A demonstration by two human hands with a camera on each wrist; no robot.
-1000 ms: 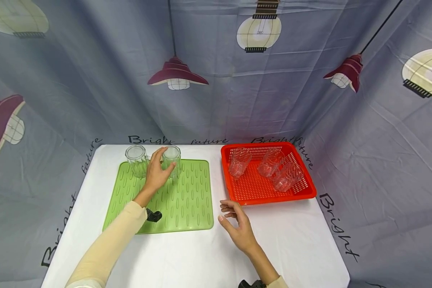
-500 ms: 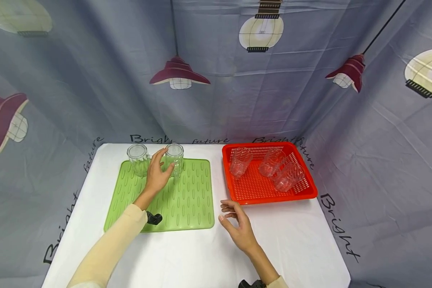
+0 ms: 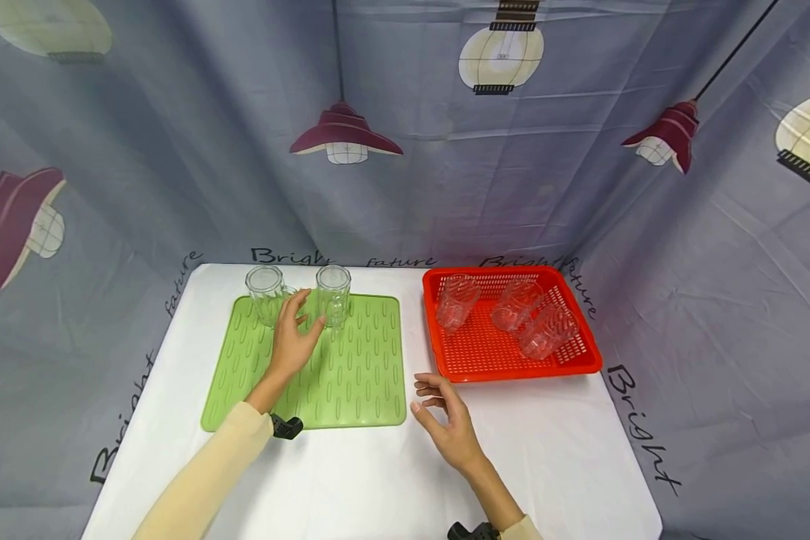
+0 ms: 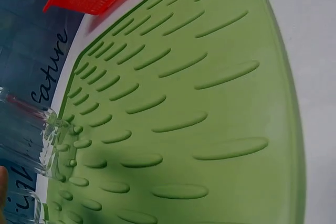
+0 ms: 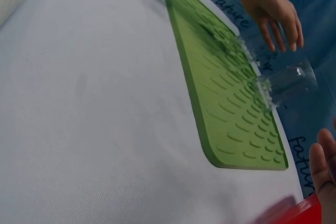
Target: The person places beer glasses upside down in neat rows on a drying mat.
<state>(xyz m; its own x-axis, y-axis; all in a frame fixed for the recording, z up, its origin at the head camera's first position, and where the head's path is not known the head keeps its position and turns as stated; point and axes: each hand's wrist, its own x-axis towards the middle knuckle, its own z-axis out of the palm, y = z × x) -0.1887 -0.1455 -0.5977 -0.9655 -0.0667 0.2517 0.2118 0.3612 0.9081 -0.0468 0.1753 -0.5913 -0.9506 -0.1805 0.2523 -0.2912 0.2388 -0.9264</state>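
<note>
From overhead the left hand [image 3: 293, 337] hangs slack-fingered just short of the upright glass [image 3: 334, 295], mouth up at the far edge of the green mat [image 3: 351, 375], while only the right-wrist view shows clear air between them, and the right hand [image 3: 448, 427] hovers loosely spread, empty.

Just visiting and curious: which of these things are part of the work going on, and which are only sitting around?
In use:
left hand, open beside the right-hand glass on the green mat
second glass on the mat
red basket holding three glasses
right hand, open and empty

Just there:
white tablecloth
lamp-print backdrop
</note>
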